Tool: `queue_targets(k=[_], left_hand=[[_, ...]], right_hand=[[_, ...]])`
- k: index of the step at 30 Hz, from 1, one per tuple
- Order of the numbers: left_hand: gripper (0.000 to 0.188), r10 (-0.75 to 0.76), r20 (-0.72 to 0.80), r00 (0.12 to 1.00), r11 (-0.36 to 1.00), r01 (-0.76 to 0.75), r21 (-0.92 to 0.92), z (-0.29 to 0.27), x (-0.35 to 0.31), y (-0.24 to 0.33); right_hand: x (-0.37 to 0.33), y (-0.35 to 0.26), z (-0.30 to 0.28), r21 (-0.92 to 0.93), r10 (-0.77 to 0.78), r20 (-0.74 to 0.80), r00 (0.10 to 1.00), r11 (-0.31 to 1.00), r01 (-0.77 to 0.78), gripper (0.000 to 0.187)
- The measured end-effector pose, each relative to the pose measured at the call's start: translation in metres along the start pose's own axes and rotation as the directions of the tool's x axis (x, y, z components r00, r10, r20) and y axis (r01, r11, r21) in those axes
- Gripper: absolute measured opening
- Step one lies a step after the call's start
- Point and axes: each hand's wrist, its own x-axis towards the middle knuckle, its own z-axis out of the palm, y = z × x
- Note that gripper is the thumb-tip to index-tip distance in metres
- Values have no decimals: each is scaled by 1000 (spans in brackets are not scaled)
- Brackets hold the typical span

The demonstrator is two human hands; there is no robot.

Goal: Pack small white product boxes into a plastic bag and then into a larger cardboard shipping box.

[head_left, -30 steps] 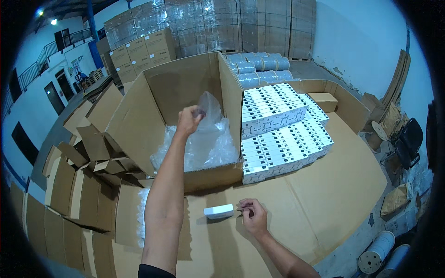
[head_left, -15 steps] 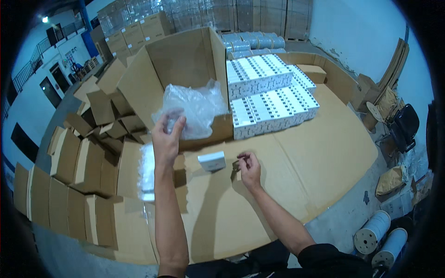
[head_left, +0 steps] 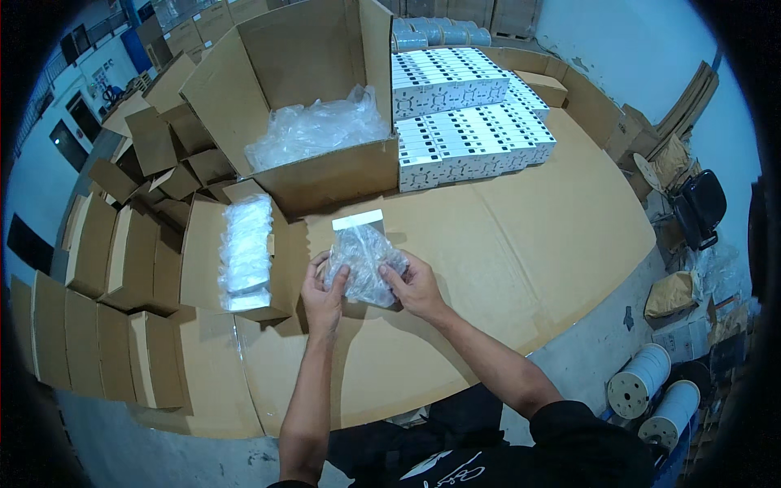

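Observation:
A clear plastic bag (head_left: 368, 259) is stretched between my two hands over the cardboard-covered table (head_left: 488, 252). My left hand (head_left: 324, 294) pinches its left side with thumb and fingers, and my right hand (head_left: 416, 289) grips the right side. Just beyond the bag's far edge shows the top of a small white box (head_left: 358, 220); whether it is inside the bag or behind it I cannot tell. To the left, an open carton (head_left: 281, 281) holds a row of plastic-wrapped white boxes (head_left: 246, 248). Behind my hands, a large open carton (head_left: 333, 175) contains a heap of clear bags (head_left: 321, 130).
Stacks of small white boxes (head_left: 476, 138) stand beyond my right hand. Open brown cartons (head_left: 98, 325) crowd the left side. A black chair (head_left: 701, 210) and cable spools (head_left: 640, 381) are on the floor at the right.
My left hand has come down from the large carton with a bag. Both hands now grip that bag in front of the small white box. The view has tilted downward.

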Motion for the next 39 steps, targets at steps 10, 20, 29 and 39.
queue_targets(k=[10,20,29,39], left_hand=[[25,-175,-124,977,919,117,-376,7,2,-16],[29,53,-287,957,998,-40,52,-3,10,-6],[26,62,-204,977,997,-51,56,-11,9,-15],[32,-27,62,998,965,10,261,-6,3,3]], right_hand=[[3,-6,-1,152,81,-73,994,986,-69,14],[5,-26,-8,120,94,20,995,988,-96,11],[8,-18,-22,169,-84,-49,995,981,92,12],[10,-15,-26,108,-9,18,1000,994,7,7]])
